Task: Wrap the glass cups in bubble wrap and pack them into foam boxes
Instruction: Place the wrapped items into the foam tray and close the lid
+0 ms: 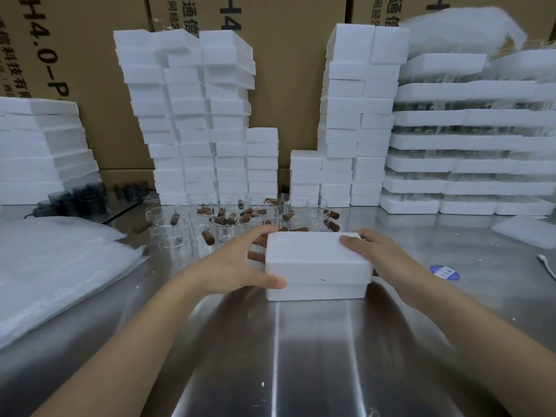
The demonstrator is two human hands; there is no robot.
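My left hand (240, 266) and right hand (379, 254) clamp the closed white rectangular foam box (316, 263); contents hidden. Clear glass cups (228, 221) at 12 o'clock, partly blurred.

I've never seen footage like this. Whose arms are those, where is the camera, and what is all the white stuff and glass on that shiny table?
There is no machine here: a person wears a wide-angle camera on the head, looking forward and down, so you see their own two bare arms. The left hand and right hand grip the two ends of a closed white foam box resting on a steel table. Just behind it stand many clear glass cups with small brown cylinders scattered among them. A heap of bubble wrap lies at the left. The white towers at the back are more stacked foam boxes, in front of cardboard cartons.
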